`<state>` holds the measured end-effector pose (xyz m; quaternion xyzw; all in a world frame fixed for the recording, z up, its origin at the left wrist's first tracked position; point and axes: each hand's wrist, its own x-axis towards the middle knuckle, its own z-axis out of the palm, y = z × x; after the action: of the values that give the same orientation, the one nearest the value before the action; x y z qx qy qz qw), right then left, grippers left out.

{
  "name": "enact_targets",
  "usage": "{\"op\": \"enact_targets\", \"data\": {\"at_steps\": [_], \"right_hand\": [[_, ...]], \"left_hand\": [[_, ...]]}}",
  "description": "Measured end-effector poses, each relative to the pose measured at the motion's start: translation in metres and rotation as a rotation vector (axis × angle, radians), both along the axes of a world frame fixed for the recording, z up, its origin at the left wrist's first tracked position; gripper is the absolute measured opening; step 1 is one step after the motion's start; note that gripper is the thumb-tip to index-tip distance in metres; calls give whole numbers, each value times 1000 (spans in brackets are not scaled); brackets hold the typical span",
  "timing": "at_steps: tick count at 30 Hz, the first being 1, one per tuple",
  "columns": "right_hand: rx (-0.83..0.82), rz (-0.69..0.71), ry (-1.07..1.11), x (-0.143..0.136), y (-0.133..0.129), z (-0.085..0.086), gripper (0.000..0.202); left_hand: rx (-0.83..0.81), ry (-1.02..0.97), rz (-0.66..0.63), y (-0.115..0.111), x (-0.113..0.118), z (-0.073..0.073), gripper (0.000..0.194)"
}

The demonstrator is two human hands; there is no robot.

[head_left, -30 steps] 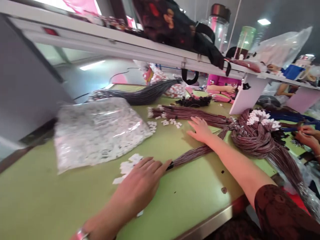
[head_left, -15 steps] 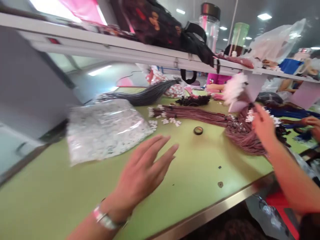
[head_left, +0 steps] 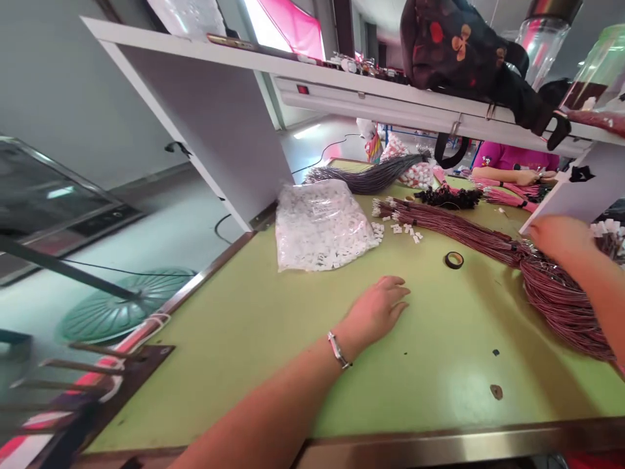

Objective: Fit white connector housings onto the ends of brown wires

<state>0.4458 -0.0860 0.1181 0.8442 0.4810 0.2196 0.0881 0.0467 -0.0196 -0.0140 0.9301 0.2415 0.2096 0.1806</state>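
My left hand (head_left: 374,309) rests low over the green tabletop with its fingers apart and nothing in them. Ahead of it lies a clear plastic bag (head_left: 325,228) of small white connectors. My right hand (head_left: 561,238) reaches over the coiled end of a bundle of brownish-red wires (head_left: 561,299). Its fingers are blurred and partly hidden, so a hold cannot be made out. White connectors (head_left: 608,229) show behind the right wrist. Between the hands is a small roll of black tape (head_left: 454,260).
Loose white connectors (head_left: 407,230) lie beside the bag. A dark wire bundle (head_left: 375,176) and a black bunch (head_left: 449,197) lie farther back. A shelf (head_left: 390,98) spans above. A person in a pink top (head_left: 517,163) sits opposite. Metal prongs (head_left: 83,368) stick out at left.
The view has swung left. My left hand has lowered toward the tabletop. The blurred white bunch by my right hand no longer shows there.
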Motion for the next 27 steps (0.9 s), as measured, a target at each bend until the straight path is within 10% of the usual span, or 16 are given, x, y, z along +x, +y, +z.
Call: {"op": "enact_targets", "data": {"at_steps": [5, 10, 15, 22, 27], "right_hand": [[-236, 461, 216, -105, 123, -38, 21], [-119, 467, 186, -124, 186, -95, 27], [-46, 526, 106, -118, 192, -115, 26], [-4, 740, 228, -108, 180, -99, 28], [630, 713, 442, -85, 165, -83, 26]], "left_hand": [[14, -19, -96, 0, -4, 4, 25], [19, -28, -89, 1, -10, 7, 25], [14, -23, -95, 3, -11, 9, 25], [13, -39, -89, 5, -12, 12, 27], [-11, -63, -96, 6, -13, 10, 27]]}}
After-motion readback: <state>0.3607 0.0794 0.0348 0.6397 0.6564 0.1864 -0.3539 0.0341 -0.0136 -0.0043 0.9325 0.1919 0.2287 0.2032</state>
